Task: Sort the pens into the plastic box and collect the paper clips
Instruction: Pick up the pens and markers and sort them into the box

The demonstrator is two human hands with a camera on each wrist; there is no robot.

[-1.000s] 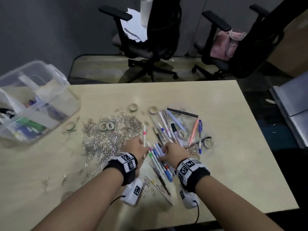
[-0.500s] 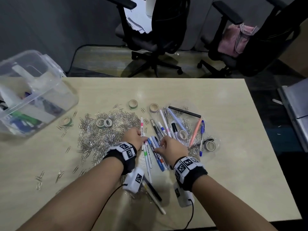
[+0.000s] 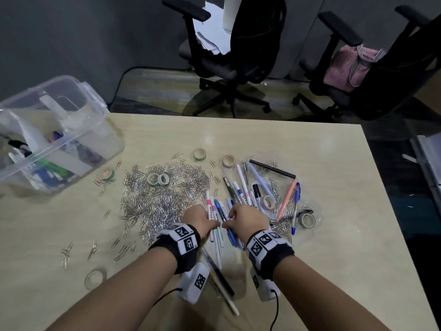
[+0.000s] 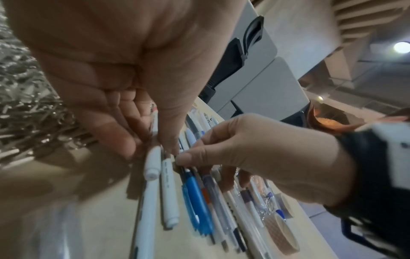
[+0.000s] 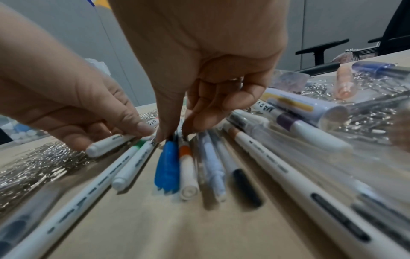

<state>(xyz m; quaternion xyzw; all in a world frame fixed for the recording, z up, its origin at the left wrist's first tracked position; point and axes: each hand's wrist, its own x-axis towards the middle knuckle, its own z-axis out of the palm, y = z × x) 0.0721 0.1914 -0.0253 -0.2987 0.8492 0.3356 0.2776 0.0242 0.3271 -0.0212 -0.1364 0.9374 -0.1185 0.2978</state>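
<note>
Near the bench's (image 3: 310, 259) front edge, both hands pinched pens side by side, apparently bunching them: left hand (image 3: 199, 219) a white marker (image 5: 106, 144), right hand (image 3: 248, 219) a blue pen (image 5: 167, 168).

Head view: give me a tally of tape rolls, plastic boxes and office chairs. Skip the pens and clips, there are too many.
Tape rolls: 9 (one only partly visible)
Plastic box: 1
Office chairs: 2
Total: 12
</note>
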